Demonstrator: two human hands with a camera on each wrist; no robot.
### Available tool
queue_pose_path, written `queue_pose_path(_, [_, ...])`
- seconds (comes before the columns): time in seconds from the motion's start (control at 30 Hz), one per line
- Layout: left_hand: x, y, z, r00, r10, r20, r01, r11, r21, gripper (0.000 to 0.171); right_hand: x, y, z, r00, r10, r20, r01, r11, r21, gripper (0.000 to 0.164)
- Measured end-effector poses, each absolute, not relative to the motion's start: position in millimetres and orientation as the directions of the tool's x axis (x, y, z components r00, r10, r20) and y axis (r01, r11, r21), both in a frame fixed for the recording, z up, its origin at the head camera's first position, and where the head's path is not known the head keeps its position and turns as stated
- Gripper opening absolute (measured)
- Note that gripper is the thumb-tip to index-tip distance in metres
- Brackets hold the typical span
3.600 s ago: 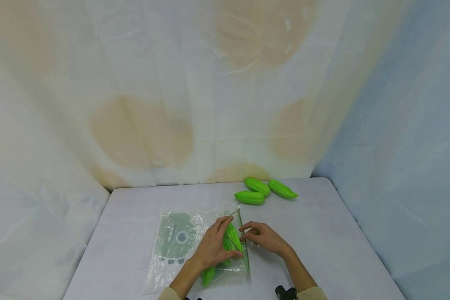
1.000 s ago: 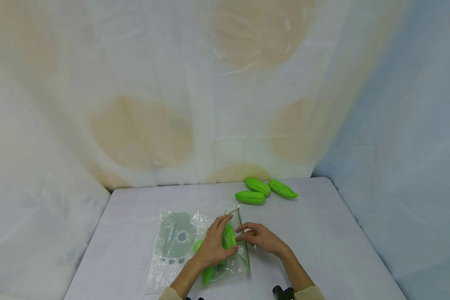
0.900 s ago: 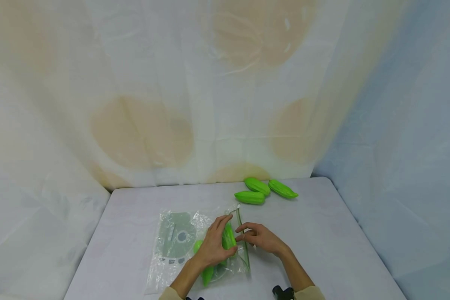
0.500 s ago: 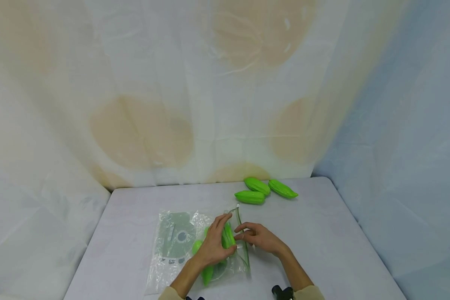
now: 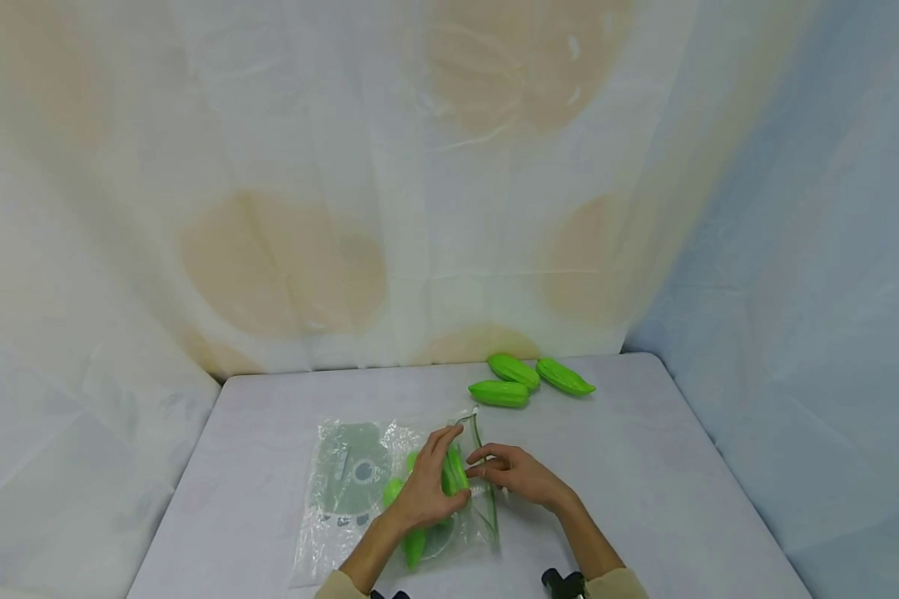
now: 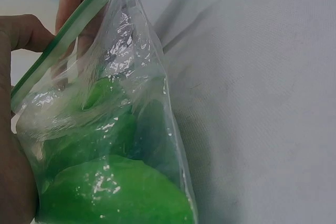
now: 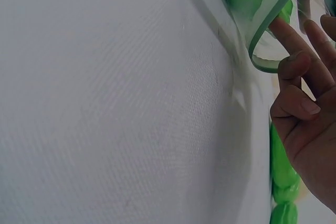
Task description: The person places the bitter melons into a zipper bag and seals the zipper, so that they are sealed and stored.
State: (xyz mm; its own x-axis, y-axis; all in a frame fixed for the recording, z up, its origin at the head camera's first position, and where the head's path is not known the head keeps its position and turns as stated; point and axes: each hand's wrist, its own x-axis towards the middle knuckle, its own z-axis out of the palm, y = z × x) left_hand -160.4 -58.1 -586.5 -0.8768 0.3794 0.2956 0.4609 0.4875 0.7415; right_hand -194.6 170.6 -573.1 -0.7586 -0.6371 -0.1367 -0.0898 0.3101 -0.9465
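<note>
A clear zip bag [image 5: 348,520] with a green zip strip lies on the table, several green bitter melons [image 5: 414,547] inside it. My left hand [image 5: 422,492] grips the bag near its mouth, thumb and fingers spread across either side of a bitter melon [image 5: 455,472]. In the left wrist view, the raised bag [image 6: 142,103] bulges over the melons [image 6: 115,192]. My right hand [image 5: 519,474] reaches into the mouth with its fingers extended toward the nearest melon. In the right wrist view, fingertips [image 7: 281,27] meet the green zip strip [image 7: 262,35], with the thumb bent.
Three more bitter melons [image 5: 499,394] lie together at the back of the white table [image 5: 607,441]. Patterned curtain sheeting [image 5: 449,249] hangs behind, with pale sheeting [image 5: 809,316] on the right side.
My right hand has shifted left with the bitter melon, which now sits deeper in the bag. The melons beyond my left hand show more on its left side. The left hand has barely moved.
</note>
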Motion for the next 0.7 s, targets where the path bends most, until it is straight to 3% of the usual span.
queue_pose_path(0.7, [-160.5,-57.9,-589.2,-0.880,0.379,0.285,0.443,0.445,0.778,0.096,-195.7,171.4,-575.4,-0.750,-0.650,-0.120,-0.106,0.298,-0.949,0.028])
